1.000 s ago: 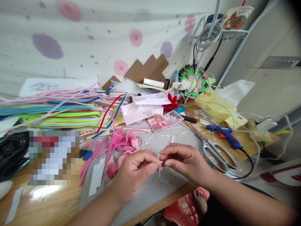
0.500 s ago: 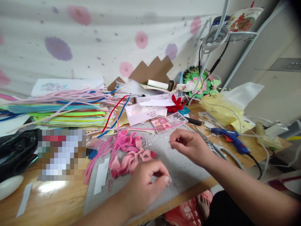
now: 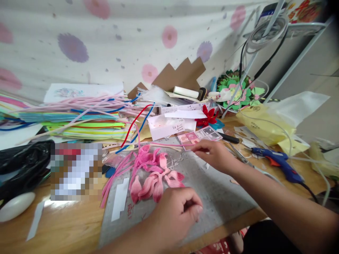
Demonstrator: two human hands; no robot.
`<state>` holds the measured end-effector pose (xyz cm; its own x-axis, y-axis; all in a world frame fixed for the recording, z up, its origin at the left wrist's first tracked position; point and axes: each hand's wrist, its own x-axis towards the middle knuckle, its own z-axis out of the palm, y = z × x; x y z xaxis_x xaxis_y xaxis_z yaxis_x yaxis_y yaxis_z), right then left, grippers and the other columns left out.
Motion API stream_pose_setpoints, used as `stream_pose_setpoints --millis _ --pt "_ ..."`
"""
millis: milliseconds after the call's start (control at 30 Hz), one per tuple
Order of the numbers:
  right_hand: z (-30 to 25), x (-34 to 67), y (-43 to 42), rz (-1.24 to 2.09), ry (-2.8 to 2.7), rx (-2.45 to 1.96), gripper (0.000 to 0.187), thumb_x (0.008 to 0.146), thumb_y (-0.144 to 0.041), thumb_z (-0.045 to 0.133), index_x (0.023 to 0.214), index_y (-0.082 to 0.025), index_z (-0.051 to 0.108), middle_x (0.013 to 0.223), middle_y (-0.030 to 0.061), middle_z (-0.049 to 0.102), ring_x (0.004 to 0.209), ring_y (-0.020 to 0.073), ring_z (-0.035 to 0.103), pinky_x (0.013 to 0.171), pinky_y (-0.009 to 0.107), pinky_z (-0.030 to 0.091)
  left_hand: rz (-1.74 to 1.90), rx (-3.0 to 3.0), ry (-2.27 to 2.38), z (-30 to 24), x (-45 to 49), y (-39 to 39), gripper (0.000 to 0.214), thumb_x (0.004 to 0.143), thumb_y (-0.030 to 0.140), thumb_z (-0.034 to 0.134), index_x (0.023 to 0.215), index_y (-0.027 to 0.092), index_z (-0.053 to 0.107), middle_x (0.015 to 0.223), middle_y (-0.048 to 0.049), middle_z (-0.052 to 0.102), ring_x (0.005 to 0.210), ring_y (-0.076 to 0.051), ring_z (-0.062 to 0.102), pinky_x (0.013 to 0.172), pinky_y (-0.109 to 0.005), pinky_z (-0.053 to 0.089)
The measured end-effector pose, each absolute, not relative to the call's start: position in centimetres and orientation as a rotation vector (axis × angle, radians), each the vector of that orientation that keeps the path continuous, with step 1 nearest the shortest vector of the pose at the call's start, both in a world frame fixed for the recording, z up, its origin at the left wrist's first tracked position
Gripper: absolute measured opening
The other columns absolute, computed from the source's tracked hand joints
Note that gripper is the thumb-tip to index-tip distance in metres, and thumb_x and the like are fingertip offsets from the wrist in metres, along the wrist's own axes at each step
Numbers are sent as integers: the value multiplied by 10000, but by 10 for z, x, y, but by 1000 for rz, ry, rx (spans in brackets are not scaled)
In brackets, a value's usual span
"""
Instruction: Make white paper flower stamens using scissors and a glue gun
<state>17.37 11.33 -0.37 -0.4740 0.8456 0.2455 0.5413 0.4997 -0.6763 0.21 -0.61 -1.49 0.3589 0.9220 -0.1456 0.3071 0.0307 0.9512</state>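
Observation:
My left hand point(image 3: 176, 214) rests low on the grey mat point(image 3: 219, 190), fingers curled into a loose fist; whatever small thing it pinches is hidden. My right hand point(image 3: 213, 154) reaches forward across the mat, fingertips pinched together just below the pink makeup palette point(image 3: 200, 135) and a pink pipe cleaner point(image 3: 172, 144) lying there. What the fingertips hold cannot be made out. A cluster of pink pipe-cleaner petals point(image 3: 155, 174) lies on the mat between the two hands, to the left.
Stacked coloured paper and pipe cleaners point(image 3: 79, 120) fill the back left. Scissors point(image 3: 242, 158), a blue glue gun point(image 3: 279, 160), yellow bags point(image 3: 265, 123), a red paper flower point(image 3: 208, 116) and a white box point(image 3: 165, 127) lie behind and to the right. A black bag point(image 3: 21, 165) sits at far left.
The hands have parted: the right hand moved forward toward the palette, the left dropped back toward me. The thin white piece held between them earlier is out of sight. The view shifted left.

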Motion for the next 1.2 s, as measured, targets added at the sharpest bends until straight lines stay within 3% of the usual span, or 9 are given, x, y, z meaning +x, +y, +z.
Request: stream_pose_setpoints --millis 233,500,567,667,833,933,1067,1200 --pt "5 192 44 1065 -2232 -966 113 813 -188 610 902 -192 679 829 36 680 741 147 621 654 260 484 945 1282 1204 -13 -3 4 137 818 245 536 709 173 575 581 14 609 552 -140 589 587 -272 456" --pt "-9 173 27 1058 -1996 -1065 107 774 -178 634 875 -168 669 764 29 695 680 138 616 605 237 465 986 1282 1197 -13 0 2 120 811 244 566 742 152 602 604 8 619 574 -140 603 594 -272 468" --pt "-11 170 24 1012 -1988 -1095 38 773 -170 619 786 -162 654 691 10 668 620 122 587 566 218 440 961 1303 1161 -15 1 0 105 799 233 571 737 154 598 608 5 625 583 -143 608 600 -273 468" --pt "-11 170 20 904 -2077 -1121 82 764 -137 587 692 -159 621 624 -6 624 568 107 545 531 202 409 909 1324 1128 -18 1 0 77 781 212 563 727 161 582 607 4 634 581 -146 611 594 -275 466" --pt "-5 194 45 886 -2161 -1259 103 788 -162 537 727 -166 620 609 -9 649 551 112 600 522 191 449 918 1349 1191 -18 2 0 86 779 225 551 714 169 557 577 14 619 543 -140 589 578 -276 449" --pt "0 219 80 705 -2132 -1383 150 796 -159 481 797 -158 631 669 25 667 578 140 613 532 224 458 941 1321 1173 -18 1 1 95 786 239 543 716 174 547 560 23 609 528 -134 577 565 -269 438" --pt "-2 232 114 462 -2255 -1394 223 711 -53 480 762 -165 665 780 53 679 729 176 609 681 268 448 957 1317 1166 -18 0 3 89 782 237 546 714 179 543 551 30 607 521 -130 573 570 -268 438" --pt "-17 216 126 389 -2445 -1297 169 734 -118 566 821 -171 700 848 73 682 805 201 600 754 285 431 963 1324 1191 -17 -2 4 106 782 238 543 693 181 547 554 28 607 520 -130 578 567 -267 449"
